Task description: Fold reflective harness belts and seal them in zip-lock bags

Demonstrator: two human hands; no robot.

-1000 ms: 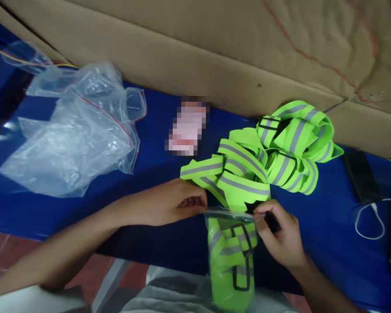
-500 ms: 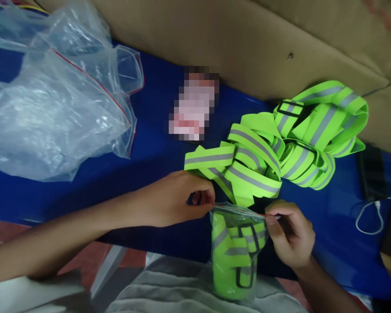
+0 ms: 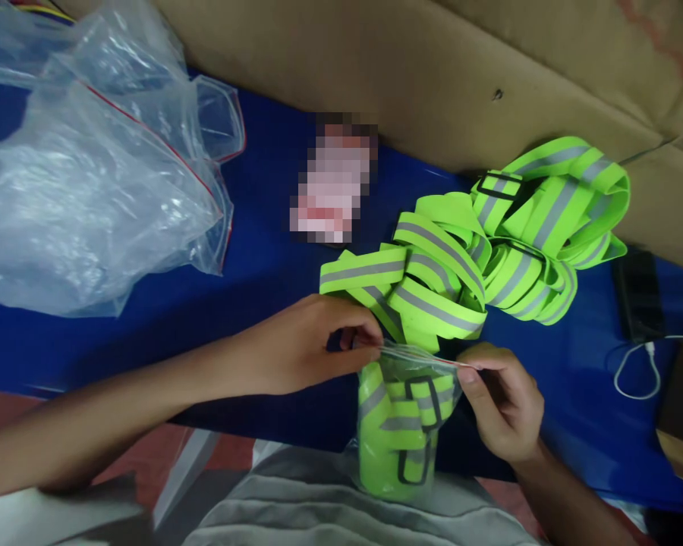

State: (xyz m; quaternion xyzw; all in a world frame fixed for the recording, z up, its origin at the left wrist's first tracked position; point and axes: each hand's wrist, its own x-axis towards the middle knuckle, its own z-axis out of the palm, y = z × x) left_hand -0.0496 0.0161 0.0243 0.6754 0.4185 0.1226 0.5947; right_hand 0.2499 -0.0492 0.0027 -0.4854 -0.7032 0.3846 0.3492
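A clear zip bag (image 3: 398, 485) hangs upright at the table's near edge, with a folded neon-yellow reflective strap (image 3: 379, 455) and its black buckles showing through the plastic. My left hand (image 3: 324, 341) pinches the bag's top edge near its left end. At the right end, my right hand (image 3: 504, 402) grips the red-lined zip between thumb and fingers. Whether the zip is sealed along its length cannot be made out. Just beyond the bag lies a heap of reflective straps (image 3: 444, 303), neon yellow with grey stripes and black buckles.
Large clear plastic bags with red zip lines (image 3: 91, 197) cover the left of the blue table (image 3: 250, 227). A blurred-out phone-shaped item (image 3: 333, 182) lies mid-table. Brown cardboard (image 3: 404, 76) borders the back. A black device (image 3: 637, 296) and white cable (image 3: 652, 371) lie at right.
The bag has shifted slightly left and up. My left fingers have slid inward over its top edge, while my right hand stays at the right end of the zip.
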